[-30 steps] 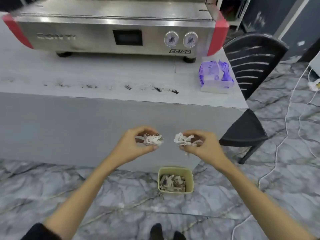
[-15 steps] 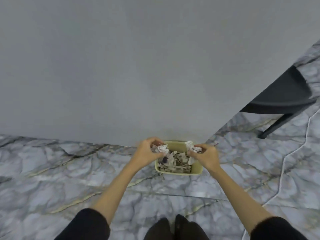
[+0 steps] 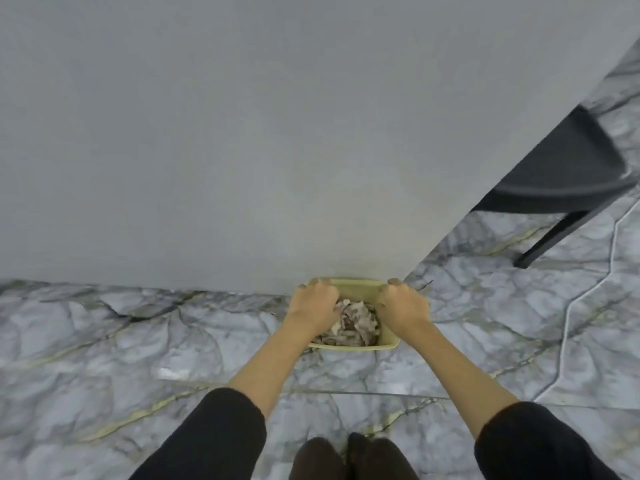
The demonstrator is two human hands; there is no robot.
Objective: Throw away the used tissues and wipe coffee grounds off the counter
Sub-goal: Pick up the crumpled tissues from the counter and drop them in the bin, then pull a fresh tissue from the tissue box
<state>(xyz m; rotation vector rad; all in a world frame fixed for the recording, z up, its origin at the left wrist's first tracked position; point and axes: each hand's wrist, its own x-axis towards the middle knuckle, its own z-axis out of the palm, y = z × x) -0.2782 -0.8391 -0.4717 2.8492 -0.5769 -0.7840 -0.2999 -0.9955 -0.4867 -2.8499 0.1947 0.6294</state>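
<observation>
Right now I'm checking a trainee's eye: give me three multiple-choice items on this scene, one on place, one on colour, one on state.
1. Where does the bin stand?
A. on the floor by the counter front
B. on the chair
C. on the counter top

2. What colour is the bin?
A. red
B. pale yellow-green
C. black

3. What is in the bin?
A. nothing
B. water
C. crumpled tissues

Key: 1 A, it sits on marble tiles at the grey panel's foot; 2 B, its rim shows that; 3 C, tissues fill it between the left hand and right hand.

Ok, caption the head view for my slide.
Both hands, left and right, reach into a small yellow-green plastic bin of crumpled used tissues.
</observation>
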